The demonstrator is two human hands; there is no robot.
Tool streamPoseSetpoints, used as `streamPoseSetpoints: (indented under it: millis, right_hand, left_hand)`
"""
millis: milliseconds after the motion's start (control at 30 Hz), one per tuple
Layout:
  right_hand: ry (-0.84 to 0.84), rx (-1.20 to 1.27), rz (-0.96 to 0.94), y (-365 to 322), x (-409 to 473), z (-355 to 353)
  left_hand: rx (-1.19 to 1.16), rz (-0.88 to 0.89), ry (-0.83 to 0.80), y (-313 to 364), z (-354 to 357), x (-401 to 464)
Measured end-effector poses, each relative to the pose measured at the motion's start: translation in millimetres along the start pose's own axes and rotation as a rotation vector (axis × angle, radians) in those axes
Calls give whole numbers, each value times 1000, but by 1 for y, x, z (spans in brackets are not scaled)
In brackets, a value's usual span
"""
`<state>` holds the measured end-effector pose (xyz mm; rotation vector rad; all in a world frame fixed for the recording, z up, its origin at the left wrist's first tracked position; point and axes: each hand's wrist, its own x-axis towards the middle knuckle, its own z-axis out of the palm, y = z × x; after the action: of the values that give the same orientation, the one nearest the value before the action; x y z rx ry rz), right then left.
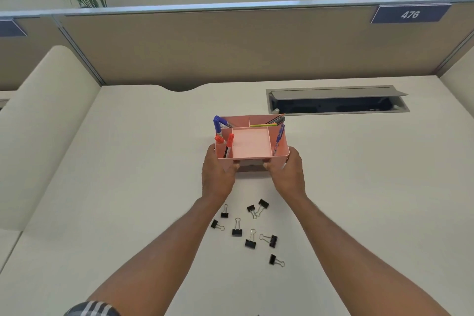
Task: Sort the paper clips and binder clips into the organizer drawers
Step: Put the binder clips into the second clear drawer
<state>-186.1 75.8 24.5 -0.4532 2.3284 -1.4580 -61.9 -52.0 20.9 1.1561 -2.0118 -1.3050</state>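
Observation:
A pink desk organizer (282, 147) stands in the middle of the desk, with red and blue markers and pencils in its outer compartments and an empty square tray on top. My left hand (216, 176) grips its front left corner and my right hand (288, 174) grips its front right corner. The drawer front between my thumbs is mostly hidden. Several black binder clips (237, 231) lie scattered on the desk nearer to me, between my forearms. No paper clips are visible.
A white desk (128, 187) runs back to a tan partition (230, 46). An open grey cable hatch (338, 100) sits behind and right of the organizer. A cream side panel (38, 123) rises at the left.

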Motion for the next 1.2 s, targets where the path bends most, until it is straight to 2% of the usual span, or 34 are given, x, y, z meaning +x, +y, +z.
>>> streamPoseSetpoints:
  millis: [333,400,533,633,833,1200]
  right_hand:
    - [99,-37,82,21,-9,8]
    - [99,-130,29,30,-21,9]
    - [-35,-430,-267,41,-40,15]
    - [-128,-565,-447,40,-42,22]
    - [-143,-692,-497,29,-30,26]
    - [-216,-724,-473,23,-24,29]
  left_hand:
    - [45,-46,38,-6,0,-4]
    - [64,-63,33,-12,0,-6]
    - [109,-114,24,-22,0,-11]
    - [114,-146,10,-26,1,-17]
    - [169,-197,-18,-33,1,-25]
    - [170,-205,-67,-35,-13,-29]
